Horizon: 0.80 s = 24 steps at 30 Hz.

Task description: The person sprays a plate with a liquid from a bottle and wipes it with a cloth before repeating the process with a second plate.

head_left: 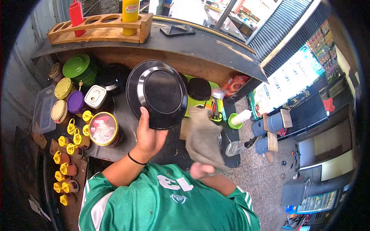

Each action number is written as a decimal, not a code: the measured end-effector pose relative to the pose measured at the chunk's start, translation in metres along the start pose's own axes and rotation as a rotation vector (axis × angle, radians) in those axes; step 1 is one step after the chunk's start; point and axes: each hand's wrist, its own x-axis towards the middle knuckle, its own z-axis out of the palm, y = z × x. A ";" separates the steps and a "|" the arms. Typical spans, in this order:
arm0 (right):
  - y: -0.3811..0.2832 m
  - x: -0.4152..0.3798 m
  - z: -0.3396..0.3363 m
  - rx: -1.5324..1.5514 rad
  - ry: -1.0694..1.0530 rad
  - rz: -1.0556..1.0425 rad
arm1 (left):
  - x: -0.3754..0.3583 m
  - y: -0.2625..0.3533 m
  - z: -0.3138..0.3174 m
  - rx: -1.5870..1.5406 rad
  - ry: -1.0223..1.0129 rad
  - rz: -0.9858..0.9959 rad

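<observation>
My left hand [149, 136] grips the lower rim of a round black plate [163, 90], thumb on the side facing me, the plate tilted up above the counter. A grey-brown cloth [204, 138] hangs from my right hand [201, 170], which is closed on it and a little blurred. The cloth is to the right of the plate, apart from it. Behind the cloth, partly covered, a green tray [219, 111] carries a stack of black dishes [199, 89] and some utensils. A round tub with a clear-looking lid [103, 129] stands left of my left hand.
Several yellow-capped bottles [68, 169] line the left side. Green plates [77, 67], lidded tubs and a purple-lidded container [77, 102] stand at the back left. A wooden rack [104, 34] with red and yellow squeeze bottles and a phone [177, 30] rest on the upper shelf.
</observation>
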 end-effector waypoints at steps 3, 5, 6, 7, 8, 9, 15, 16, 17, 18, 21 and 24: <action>0.019 -0.019 0.021 -0.133 -0.091 -0.036 | -0.016 -0.012 0.003 0.052 -0.099 -0.162; 0.028 -0.007 0.040 -0.155 -0.038 0.028 | -0.038 -0.014 0.008 0.346 -0.012 -0.180; 0.034 0.003 0.045 -0.178 0.010 0.088 | -0.039 -0.019 0.002 0.322 -0.067 -0.135; 0.049 0.008 0.040 -0.177 0.010 0.084 | -0.044 -0.029 0.002 0.281 -0.022 -0.018; 0.073 0.009 0.031 -0.200 -0.008 0.134 | -0.047 -0.030 -0.006 0.304 -0.114 0.028; 0.099 0.009 0.019 -0.223 -0.027 0.188 | -0.049 -0.031 -0.015 0.326 -0.203 0.072; 0.094 0.065 -0.014 -0.283 -0.008 0.195 | -0.035 -0.020 -0.013 0.247 -0.163 -0.096; 0.091 0.065 -0.012 -0.283 0.096 0.043 | -0.031 -0.016 -0.011 0.258 -0.125 -0.088; 0.062 0.079 -0.002 -0.279 0.199 -0.109 | -0.027 -0.010 -0.008 0.270 -0.085 -0.080; 0.052 0.079 0.003 -0.185 0.184 -0.153 | -0.023 -0.001 -0.009 0.387 -0.114 -0.077; 0.041 0.066 0.018 -0.338 -0.011 -0.299 | -0.009 0.001 -0.025 0.572 -0.130 -0.118; 0.032 0.059 0.034 -0.254 -0.103 -0.243 | -0.014 0.005 -0.004 0.449 -0.098 -0.085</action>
